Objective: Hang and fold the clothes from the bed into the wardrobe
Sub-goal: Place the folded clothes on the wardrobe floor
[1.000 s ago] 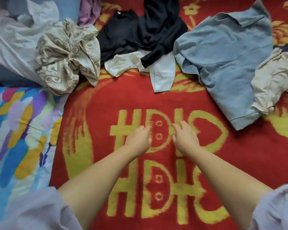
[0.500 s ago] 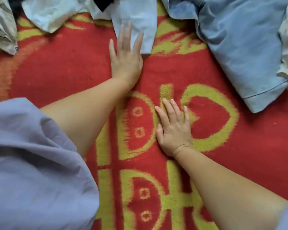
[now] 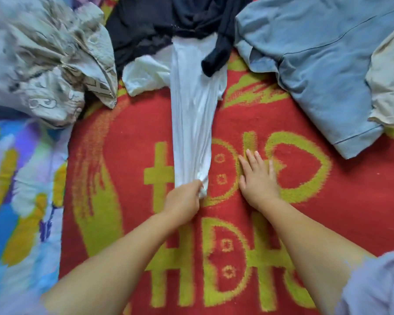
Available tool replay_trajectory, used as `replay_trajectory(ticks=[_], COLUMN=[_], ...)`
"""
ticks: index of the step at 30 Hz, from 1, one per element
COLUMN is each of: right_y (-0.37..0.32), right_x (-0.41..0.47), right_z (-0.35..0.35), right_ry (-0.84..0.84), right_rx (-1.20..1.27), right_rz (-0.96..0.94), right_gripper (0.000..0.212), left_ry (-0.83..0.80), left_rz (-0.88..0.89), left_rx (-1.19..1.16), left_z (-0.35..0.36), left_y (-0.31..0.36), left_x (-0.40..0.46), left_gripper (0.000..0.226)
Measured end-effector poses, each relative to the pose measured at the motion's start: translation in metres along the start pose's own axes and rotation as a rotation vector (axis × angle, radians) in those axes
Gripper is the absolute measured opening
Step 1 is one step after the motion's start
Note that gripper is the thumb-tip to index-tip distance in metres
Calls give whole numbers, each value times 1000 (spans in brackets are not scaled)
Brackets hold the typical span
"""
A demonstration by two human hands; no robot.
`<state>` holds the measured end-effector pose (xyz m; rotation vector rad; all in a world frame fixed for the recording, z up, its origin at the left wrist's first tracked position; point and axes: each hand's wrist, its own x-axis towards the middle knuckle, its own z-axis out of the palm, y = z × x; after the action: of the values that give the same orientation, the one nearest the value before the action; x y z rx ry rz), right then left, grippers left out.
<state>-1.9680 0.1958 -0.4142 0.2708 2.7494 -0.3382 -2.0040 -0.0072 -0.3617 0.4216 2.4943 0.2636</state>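
Head view: lilac sleeves at bottom corners, bare forearms over red woven bed blanket (image 3: pixel 132 169) with yellow block pattern, letter-like, not readable as words. Left hand (image 3: pixel 183 200) grips end of white cloth garment (image 3: pixel 192 128), stretched taut toward far pile. Right hand (image 3: pixel 257 178) flat, fingers straight, on bare blanket just beside. Farther: crumpled beige printed fabric (image 3: pixel 52 62) left, black garment (image 3: pixel 159 26) lying over white one, light blue shirt (image 3: pixel 323 62) right.
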Motion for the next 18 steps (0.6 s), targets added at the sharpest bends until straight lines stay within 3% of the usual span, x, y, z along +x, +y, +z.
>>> replay_trajectory(ticks=[3, 5, 9, 10, 13, 18], right_y=[-25, -46, -73, -77, -91, -121], right_x=[-43, -77, -126, -134, -154, -179], right_z=[-37, -66, -142, -165, -240, -358], right_ry=[-249, -318, -341, -320, -250, -9], right_rx=[88, 3, -184, -194, 19, 386], right_rz=[-111, -255, -455, -495, -381, -292], right_gripper=[89, 96, 53, 41, 14, 24], left_ry=[-105, -150, -131, -79, 151, 556], left_rz=[-59, -21, 104, 117, 141, 175], left_rx=[-193, -317, -639, -713, -824, -1021], left_z=[2, -13, -86, -111, -186, -276], left_y=[7, 35, 100, 107, 106, 80], left_x=[-76, -121, -202, -214, -235, -252], left_gripper=[22, 24, 30, 32, 22, 13])
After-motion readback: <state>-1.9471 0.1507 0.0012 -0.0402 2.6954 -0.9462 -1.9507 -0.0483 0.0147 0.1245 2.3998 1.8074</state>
